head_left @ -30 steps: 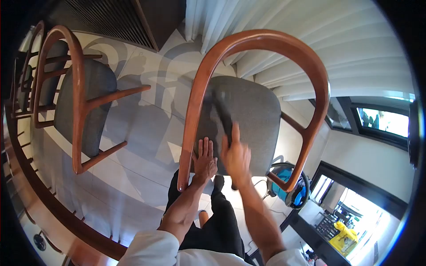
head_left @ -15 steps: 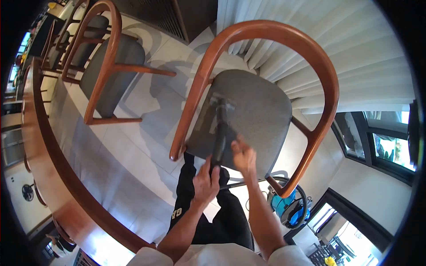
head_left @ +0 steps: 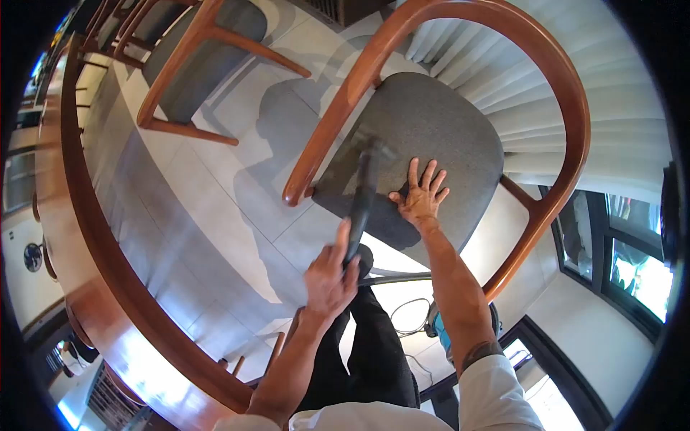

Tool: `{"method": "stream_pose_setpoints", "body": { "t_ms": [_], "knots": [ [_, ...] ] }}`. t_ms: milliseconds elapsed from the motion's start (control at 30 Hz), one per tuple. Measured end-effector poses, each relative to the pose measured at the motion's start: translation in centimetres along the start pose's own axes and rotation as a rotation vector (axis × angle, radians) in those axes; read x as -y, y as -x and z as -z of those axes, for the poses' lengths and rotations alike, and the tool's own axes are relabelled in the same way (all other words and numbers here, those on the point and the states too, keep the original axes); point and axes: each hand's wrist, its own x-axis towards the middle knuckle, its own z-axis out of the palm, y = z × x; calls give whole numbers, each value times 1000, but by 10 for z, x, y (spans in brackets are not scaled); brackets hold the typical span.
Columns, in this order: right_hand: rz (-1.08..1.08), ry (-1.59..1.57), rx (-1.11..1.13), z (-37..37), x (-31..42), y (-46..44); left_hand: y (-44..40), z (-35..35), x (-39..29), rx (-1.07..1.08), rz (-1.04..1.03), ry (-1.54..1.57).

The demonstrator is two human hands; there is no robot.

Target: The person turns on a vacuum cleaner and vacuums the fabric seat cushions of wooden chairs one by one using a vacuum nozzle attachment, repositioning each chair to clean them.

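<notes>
A wooden chair (head_left: pixel 332 140) with a curved frame and a grey padded seat (head_left: pixel 438 118) stands in front of me. My left hand (head_left: pixel 332 276) is closed round the lower end of a black vacuum wand (head_left: pixel 364 190). The wand's head, a little blurred, rests on the left part of the seat. Flat on the seat, fingers spread, lies my right hand (head_left: pixel 422 195), to the right of the wand. Darker patches of shade show on the fabric below both.
More chairs (head_left: pixel 215 54) line the upper left beside a long curved wooden table (head_left: pixel 108 266). White curtains (head_left: pixel 481 86) hang behind the chair. A hose (head_left: pixel 395 279) runs toward a blue vacuum cleaner (head_left: pixel 442 334), partly hidden by my right arm. A cable lies on the floor.
The wand passed from my right hand to my left. My right hand then opened and came down on the seat. The view has shifted, bringing the chair higher and further right.
</notes>
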Motion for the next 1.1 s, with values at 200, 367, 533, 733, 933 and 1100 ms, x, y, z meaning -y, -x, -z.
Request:
{"method": "stream_pose_setpoints", "body": {
  "t_ms": [200,367,533,733,933,1100],
  "knots": [
    [-53,66,50,9,4,-2,8,-17,29,-32,42,-84],
    [-72,103,18,-3,3,-4,165,3,74,-88,47,-20],
    [-73,121,-18,-8,2,-10,175,-35,88,-231,386,661],
    [-11,121,-85,-19,-11,-17,216,-89,45,-210,661,1018],
    [92,170,-153,-27,-23,-22,208,-110,59,-416,704,1144],
    [137,198,-218,-37,-31,-28,242,-164,37,-475,733,1346]
  ]
}}
